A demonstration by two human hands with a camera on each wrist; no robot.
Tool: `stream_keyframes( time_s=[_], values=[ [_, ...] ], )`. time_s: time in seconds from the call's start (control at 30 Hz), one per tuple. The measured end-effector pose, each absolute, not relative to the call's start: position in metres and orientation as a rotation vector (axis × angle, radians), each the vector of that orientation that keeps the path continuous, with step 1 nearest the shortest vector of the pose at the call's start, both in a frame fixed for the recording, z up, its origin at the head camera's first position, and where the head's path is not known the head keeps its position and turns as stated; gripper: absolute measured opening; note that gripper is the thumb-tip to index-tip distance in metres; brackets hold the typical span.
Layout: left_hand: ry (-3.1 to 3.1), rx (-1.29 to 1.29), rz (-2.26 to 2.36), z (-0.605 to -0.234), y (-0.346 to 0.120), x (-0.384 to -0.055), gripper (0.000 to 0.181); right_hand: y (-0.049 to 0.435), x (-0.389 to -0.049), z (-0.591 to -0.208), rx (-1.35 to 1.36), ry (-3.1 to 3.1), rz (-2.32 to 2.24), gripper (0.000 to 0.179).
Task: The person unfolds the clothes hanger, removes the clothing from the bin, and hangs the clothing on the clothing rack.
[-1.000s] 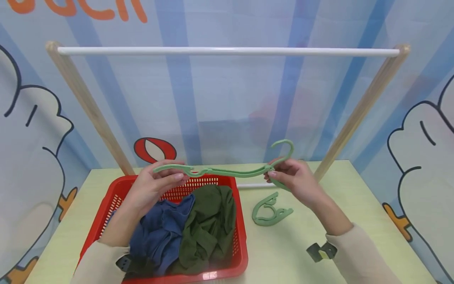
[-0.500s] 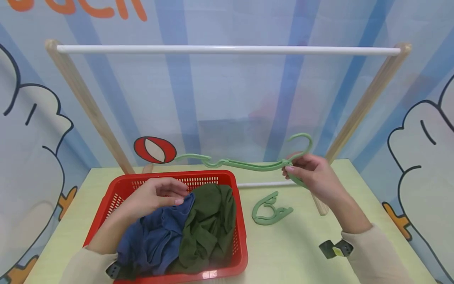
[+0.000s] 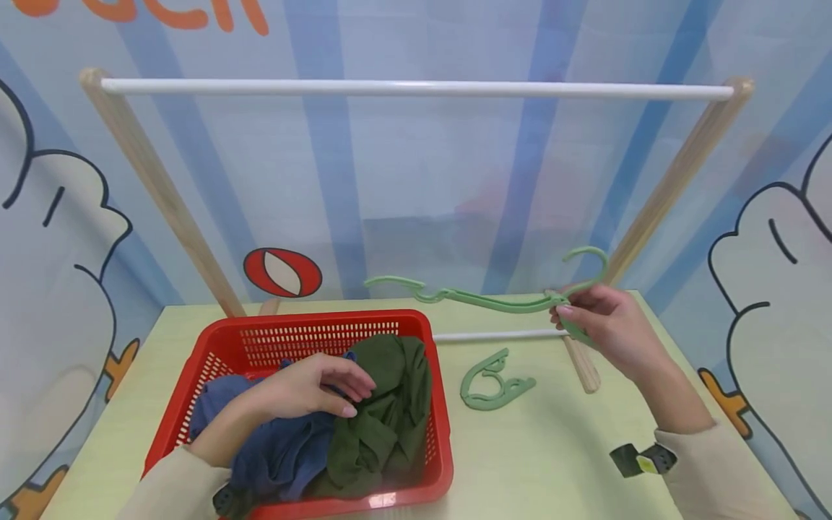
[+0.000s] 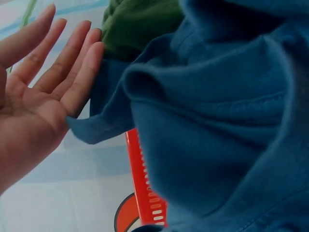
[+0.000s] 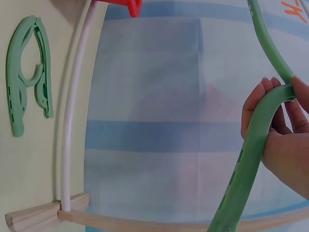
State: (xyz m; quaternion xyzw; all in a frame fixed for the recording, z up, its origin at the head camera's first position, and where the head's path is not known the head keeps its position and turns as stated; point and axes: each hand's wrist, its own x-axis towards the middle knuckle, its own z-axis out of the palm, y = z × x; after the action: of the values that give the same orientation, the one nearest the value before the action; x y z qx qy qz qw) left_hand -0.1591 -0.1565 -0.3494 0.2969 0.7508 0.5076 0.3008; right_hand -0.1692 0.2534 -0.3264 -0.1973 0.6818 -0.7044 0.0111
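Left hand (image 3: pixel 305 390): fingers spread and loosely bent, gripping nothing; it is over the blue garment (image 3: pixel 286 451), and contact with the cloth cannot be confirmed. Right hand (image 3: pixel 604 325): thumb and fingers pinch the unfolded green hanger (image 3: pixel 500 306) just below its hook. The hook rises above the right hand; one arm extends leftward from it, its tip beyond the left hand's fingertips, while the other slants down beneath the right hand. A folded green hanger (image 3: pixel 510 393) lies on the table (image 3: pixel 520 462) between the hands, nearer the right. The red basket (image 3: pixel 444 426) stands beneath the left hand, containing the blue garment and, just right of that hand, a dark green garment (image 3: pixel 390 430). Beyond and above both hands runs a white rail (image 3: pixel 416 88).
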Motion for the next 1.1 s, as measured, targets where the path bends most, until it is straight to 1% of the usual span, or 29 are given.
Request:
stream_keyframes(
  time_s=[0.2, 0.43, 0.53, 0.67, 0.8, 0.93, 1.1],
  values=[
    [1.986, 0.820, 1.279, -0.355, -0.149, -0.162, 0.032, 0.261, -0.169, -0.330, -0.610, 2.115, -2.204, 0.012],
    [2.090, 0.824, 1.098, -0.363, -0.139, -0.163, 0.032, 0.267, -0.168, -0.333, -0.581, 2.138, -2.162, 0.014],
    [2.133, 0.869, 1.041, -0.366, -0.136, -0.164, 0.031, 0.268, -0.168, -0.334, -0.589, 2.141, -2.155, 0.014],
    [2.168, 0.917, 1.016, -0.372, -0.133, -0.164, 0.027, 0.270, -0.167, -0.335, -0.595, 2.133, -2.163, 0.014],
    [2.188, 0.936, 1.004, -0.374, -0.133, -0.163, 0.018, 0.271, -0.167, -0.336, -0.586, 2.134, -2.168, 0.015],
    [2.223, 0.954, 0.995, -0.367, -0.135, -0.163, 0.010, 0.274, -0.166, -0.335, -0.577, 2.160, -2.144, 0.014],
    [2.338, 0.925, 1.050, -0.340, -0.142, -0.168, 0.007, 0.280, -0.165, -0.332, -0.561, 2.172, -2.156, 0.012]
  ],
)
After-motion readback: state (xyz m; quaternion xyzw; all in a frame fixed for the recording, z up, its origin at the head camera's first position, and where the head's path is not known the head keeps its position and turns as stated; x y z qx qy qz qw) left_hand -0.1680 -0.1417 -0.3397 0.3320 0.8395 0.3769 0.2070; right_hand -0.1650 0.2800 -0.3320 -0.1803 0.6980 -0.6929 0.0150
